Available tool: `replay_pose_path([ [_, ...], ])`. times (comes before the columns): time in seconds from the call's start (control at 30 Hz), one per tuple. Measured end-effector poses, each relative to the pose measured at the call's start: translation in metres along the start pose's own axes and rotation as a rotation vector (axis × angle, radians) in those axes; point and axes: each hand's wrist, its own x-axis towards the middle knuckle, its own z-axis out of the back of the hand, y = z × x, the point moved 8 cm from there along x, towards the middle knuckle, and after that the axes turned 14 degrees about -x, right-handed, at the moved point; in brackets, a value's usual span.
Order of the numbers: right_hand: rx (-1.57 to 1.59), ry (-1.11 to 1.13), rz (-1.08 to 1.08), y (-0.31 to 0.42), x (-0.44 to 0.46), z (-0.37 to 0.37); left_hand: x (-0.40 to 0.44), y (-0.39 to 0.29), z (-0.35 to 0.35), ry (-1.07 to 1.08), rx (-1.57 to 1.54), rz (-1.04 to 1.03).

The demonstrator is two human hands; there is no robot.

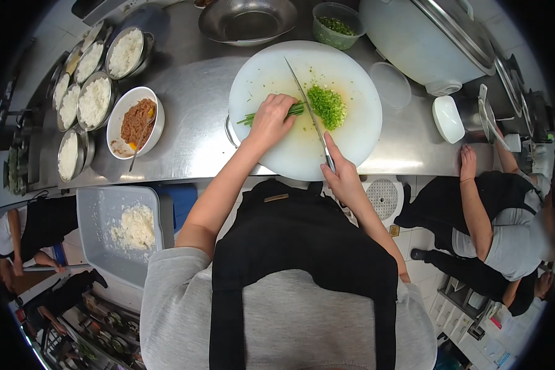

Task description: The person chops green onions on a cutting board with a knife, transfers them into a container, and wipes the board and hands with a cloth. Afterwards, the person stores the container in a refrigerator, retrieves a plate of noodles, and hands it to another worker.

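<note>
On a round white cutting board [259,68], my left hand [272,122] presses down on a bundle of green onions [296,109], its fingers curled over the stalks. My right hand [343,176] grips the handle of a long kitchen knife [309,105]. The blade lies across the board, beside the cut end of the bundle. Just right of the blade sits a pile of chopped green onion [327,106], with small bits scattered around it. Part of the bundle is hidden under my left hand.
Bowls of rice [95,100] crowd the left, near a white bowl of brown mixture [138,123]. Behind the board are a metal pan [248,21] and a tub of chopped greens [337,28]. A rice cooker [407,46] stands right. A grey bin [95,246] holds rice. A co-worker [499,216] stands right.
</note>
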Motion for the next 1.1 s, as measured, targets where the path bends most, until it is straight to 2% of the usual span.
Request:
replay_pose_path([
  [0.1,-0.043,-0.009,0.059,0.004,0.001,0.0,-0.004,-0.004,0.001,-0.011,-0.009,0.022],
  [0.33,-0.002,0.04,0.033,-0.001,0.002,0.001,-0.004,-0.003,0.0,0.004,-0.021,0.024],
  [0.5,0.017,0.038,0.077,0.002,0.0,0.001,-0.006,-0.005,0.003,-0.074,-0.037,0.061],
  [0.57,-0.068,-0.074,0.207,0.018,-0.003,0.013,-0.007,-0.004,0.003,-0.133,-0.068,0.073],
  [0.7,-0.04,-0.003,0.152,0.017,-0.006,0.011,-0.011,0.002,0.002,-0.289,-0.1,0.071],
  [0.87,-0.135,-0.119,0.298,0.026,-0.014,0.01,-0.01,0.004,0.0,-0.304,-0.062,0.062],
  [1.1,-0.268,-0.05,0.227,0.024,-0.018,0.0,-0.007,0.001,0.0,-0.295,-0.043,0.053],
])
